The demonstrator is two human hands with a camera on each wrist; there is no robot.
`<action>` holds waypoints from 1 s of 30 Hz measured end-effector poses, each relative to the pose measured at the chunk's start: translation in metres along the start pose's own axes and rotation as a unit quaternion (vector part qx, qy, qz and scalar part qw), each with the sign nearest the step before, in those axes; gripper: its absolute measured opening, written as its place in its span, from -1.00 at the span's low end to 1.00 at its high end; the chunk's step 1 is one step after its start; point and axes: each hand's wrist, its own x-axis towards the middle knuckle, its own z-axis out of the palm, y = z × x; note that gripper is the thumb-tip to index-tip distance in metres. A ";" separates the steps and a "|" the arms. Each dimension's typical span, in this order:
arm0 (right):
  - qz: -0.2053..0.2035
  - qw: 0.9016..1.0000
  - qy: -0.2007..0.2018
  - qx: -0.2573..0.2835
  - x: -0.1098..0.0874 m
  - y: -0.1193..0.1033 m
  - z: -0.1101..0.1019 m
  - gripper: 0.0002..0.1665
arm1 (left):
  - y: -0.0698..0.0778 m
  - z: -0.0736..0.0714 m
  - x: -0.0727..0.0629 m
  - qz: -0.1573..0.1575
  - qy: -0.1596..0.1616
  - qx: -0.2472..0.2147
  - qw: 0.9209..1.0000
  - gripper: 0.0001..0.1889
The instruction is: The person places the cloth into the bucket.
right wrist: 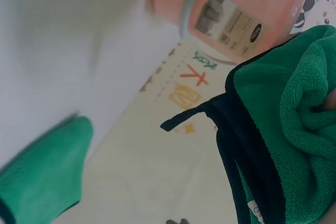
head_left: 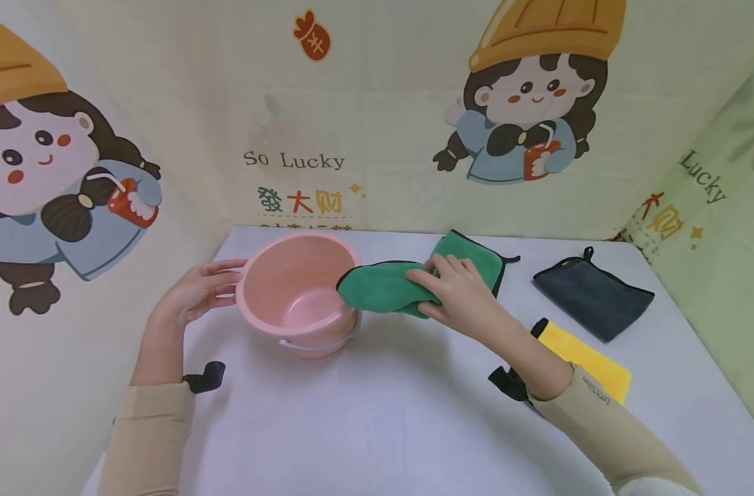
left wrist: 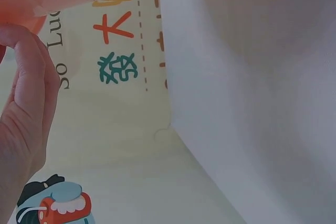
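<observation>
A pink bucket [head_left: 315,335] with a pale handle stands toward the far side of the table, its inside facing up. At its left rim my left hand [head_left: 197,293] rests with the fingers nearly straight against the outer wall; the left wrist view shows this hand [left wrist: 26,87] beside the pink wall. My right hand [head_left: 460,293] grips a green towel [head_left: 380,286] with black edging, whose left end reaches the bucket's right rim. In the right wrist view the towel [right wrist: 262,93] hangs bunched, a black loop sticking out. Behind my right hand lies another green towel [head_left: 476,255].
A dark grey towel [head_left: 594,293] lies at the right of the white table [head_left: 352,427]. Nearer, a yellow towel [head_left: 591,358] lies partly hidden under my right forearm. A printed cloth backdrop [head_left: 389,138] rises along the table's back and sides.
</observation>
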 end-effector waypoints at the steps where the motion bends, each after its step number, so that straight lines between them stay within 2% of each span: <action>1: -0.002 1.000 0.001 -0.001 0.004 -0.001 0.001 -0.57 | 0.000 0.000 0.000 -0.001 0.000 -0.001 1.000 -0.31; 11: -0.003 1.000 0.022 -0.007 0.040 -0.008 0.007 -0.59 | -0.001 0.000 -0.001 0.002 -0.002 -0.004 1.000 -0.33; 20: -0.022 0.999 0.034 -0.012 0.069 -0.023 0.012 -0.62 | 0.000 0.000 -0.002 0.003 -0.002 -0.011 1.000 -0.36; 25: -0.029 0.999 0.031 -0.014 0.085 -0.032 0.015 -0.63 | -0.001 -0.001 -0.002 0.007 -0.004 -0.016 1.000 -0.41; 30: -0.033 0.999 0.005 -0.035 0.101 -0.043 0.019 -0.61 | -0.001 -0.001 -0.002 0.009 -0.006 -0.023 1.000 -0.44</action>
